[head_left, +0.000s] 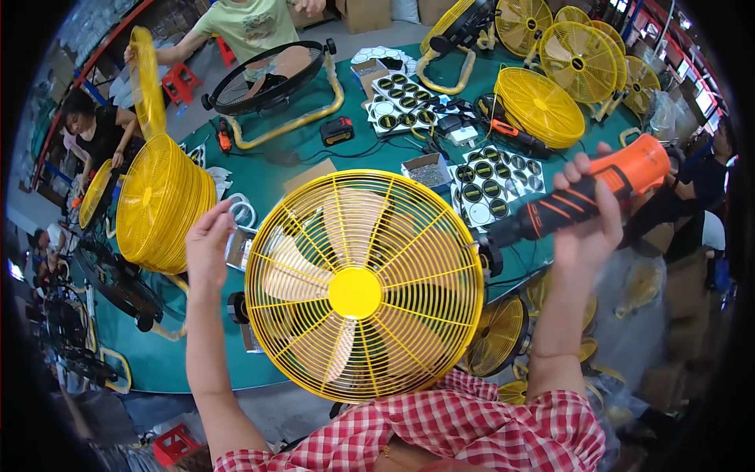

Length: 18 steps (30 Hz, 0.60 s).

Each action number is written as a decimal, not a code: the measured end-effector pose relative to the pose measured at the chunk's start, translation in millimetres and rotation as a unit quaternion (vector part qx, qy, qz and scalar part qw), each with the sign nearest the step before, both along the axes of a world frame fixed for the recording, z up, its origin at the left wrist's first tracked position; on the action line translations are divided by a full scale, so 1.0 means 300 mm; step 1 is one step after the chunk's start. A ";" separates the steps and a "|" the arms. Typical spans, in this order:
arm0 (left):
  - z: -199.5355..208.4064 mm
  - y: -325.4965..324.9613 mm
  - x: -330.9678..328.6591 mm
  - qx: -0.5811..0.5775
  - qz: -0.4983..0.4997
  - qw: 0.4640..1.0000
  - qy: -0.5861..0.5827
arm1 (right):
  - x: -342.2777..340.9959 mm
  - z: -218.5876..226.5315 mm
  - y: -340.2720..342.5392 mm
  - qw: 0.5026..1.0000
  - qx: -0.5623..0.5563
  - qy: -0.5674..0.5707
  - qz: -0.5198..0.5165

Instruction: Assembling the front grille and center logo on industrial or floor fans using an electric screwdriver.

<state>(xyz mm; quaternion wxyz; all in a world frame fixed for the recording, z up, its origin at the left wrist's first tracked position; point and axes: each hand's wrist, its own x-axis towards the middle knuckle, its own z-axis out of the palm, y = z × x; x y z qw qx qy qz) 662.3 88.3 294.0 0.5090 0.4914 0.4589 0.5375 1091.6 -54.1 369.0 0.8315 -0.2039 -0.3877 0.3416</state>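
A fan with a round yellow wire guard [425,295] stands upright at the table's near edge, right in front of me. Pale blades show through the wires. My right hand [590,200] grips an orange and black power screwdriver [562,206]. The tool lies sideways, its dark nose at the guard's upper right rim; I cannot tell whether they touch. Left of the guard, my left hand [211,244] is raised with thumb and fingers pinched together. Whatever it may hold is too small to make out. Below the screwdriver's nose sits a black side knob [491,259].
A green table [279,169] carries a stack of yellow guards [149,200] at left, sticker sheets [499,181], a box of small parts [426,171] and a battery pack [337,130]. Across it, a person [252,27] lifts a yellow guard beside a black fan [271,77]. More fans stand around.
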 end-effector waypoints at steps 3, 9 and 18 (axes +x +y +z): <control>0.067 -0.125 0.276 -0.011 -0.133 0.991 0.023 | -0.036 0.043 0.039 0.990 0.124 0.056 0.033; 0.057 -0.257 0.645 -0.104 -0.243 0.962 -0.066 | -0.040 0.007 0.110 0.982 0.172 0.008 0.072; 0.029 -0.306 0.750 -0.197 -0.219 0.942 -0.160 | 0.005 -0.032 0.126 0.956 0.192 0.021 0.219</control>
